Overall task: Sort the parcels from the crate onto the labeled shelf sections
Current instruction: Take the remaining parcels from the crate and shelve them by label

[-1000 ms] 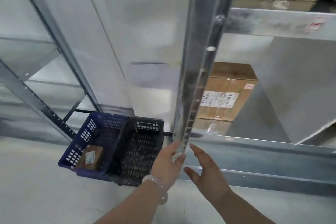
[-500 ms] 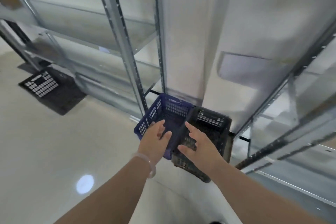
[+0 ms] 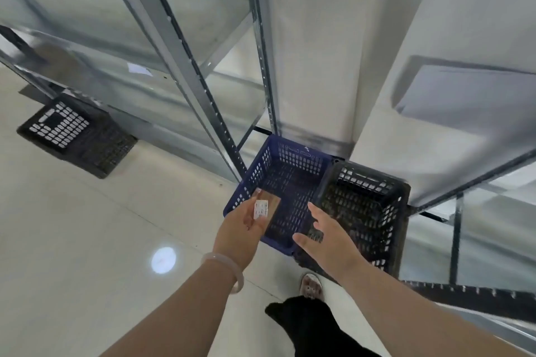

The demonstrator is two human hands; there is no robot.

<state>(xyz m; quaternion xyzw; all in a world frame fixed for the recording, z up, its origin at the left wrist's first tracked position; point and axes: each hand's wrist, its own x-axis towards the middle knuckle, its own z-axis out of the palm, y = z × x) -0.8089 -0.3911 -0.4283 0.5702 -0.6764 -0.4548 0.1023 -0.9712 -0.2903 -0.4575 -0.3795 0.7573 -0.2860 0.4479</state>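
Observation:
A blue plastic crate [image 3: 285,165] stands on the floor against a white pillar, with a black crate [image 3: 374,206] touching its right side. My left hand [image 3: 242,230] grips a small brown cardboard parcel [image 3: 268,206] with a white label, held over the blue crate's near left corner. My right hand [image 3: 329,236] hovers over the seam between the two crates, fingers spread and holding nothing. The rest of the blue crate looks bare inside. Metal shelving [image 3: 162,23] rises to the left of the crates.
Another black crate [image 3: 75,136] lies on the pale tiled floor at the far left, under the shelving. A white paper label [image 3: 139,69] is stuck on a shelf edge. More metal shelf beams [image 3: 475,295] run along the right. My foot [image 3: 310,287] is just behind the crates.
My view swung from the shelf with a cardboard box down to the crates. My hands reached into the blue crate, and my left hand now holds the small parcel lifted from it.

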